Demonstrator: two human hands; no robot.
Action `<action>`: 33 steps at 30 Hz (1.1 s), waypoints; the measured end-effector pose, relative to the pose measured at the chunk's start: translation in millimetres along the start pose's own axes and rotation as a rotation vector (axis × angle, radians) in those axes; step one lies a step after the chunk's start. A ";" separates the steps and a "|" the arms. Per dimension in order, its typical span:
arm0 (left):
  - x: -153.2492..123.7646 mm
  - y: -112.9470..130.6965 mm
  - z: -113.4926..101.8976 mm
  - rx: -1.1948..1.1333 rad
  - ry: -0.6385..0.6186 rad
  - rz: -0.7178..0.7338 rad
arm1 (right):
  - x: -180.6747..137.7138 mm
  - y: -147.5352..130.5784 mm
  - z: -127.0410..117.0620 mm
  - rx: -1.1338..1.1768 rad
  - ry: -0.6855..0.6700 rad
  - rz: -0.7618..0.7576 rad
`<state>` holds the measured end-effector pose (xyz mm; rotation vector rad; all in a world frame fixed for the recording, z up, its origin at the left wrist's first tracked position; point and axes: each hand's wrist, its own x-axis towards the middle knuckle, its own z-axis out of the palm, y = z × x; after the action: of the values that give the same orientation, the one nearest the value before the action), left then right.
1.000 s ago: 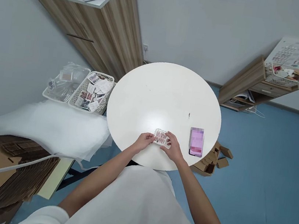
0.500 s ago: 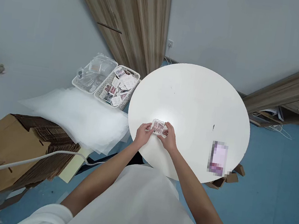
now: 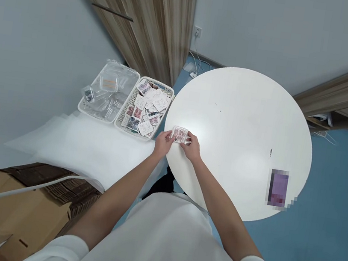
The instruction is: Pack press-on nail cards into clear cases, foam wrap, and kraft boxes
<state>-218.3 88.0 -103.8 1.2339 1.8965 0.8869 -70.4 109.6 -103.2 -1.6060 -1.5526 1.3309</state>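
Note:
A small clear plastic case (image 3: 179, 134) with pinkish pieces inside is held between both hands over the left edge of the round white table (image 3: 242, 127). My left hand (image 3: 163, 142) pinches its left end with closed fingers. At its right end, the fingers of my right hand (image 3: 192, 146) are closed on the case too. Just left of the hands stands a white basket (image 3: 146, 108) holding several printed cards and packs.
A clear tray (image 3: 106, 91) of empty plastic cases sits left of the basket, on a surface covered by white sheeting (image 3: 88, 144). Flattened cardboard boxes (image 3: 27, 209) lie bottom left. A blurred purple object (image 3: 278, 189) rests at the table's right. Wooden cabinet (image 3: 150, 19) behind.
The view has swung left. Both hands have carried the case from the table's near middle toward its left edge, closer to the basket.

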 end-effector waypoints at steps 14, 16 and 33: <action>30.0 -4.1 0.5 0.124 -0.113 0.005 | 22.7 -6.2 9.0 -0.024 0.040 0.107; 29.6 -3.9 0.5 0.122 -0.123 0.010 | 21.5 -6.3 8.9 -0.034 0.037 0.104; 2.4 -9.6 -2.2 -0.078 0.023 -0.041 | -7.5 -7.4 -12.3 -0.081 -0.005 0.007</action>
<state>-225.2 86.8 -111.1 1.1392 1.8808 0.9478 -61.3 107.0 -90.0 -1.6598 -1.6245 1.2913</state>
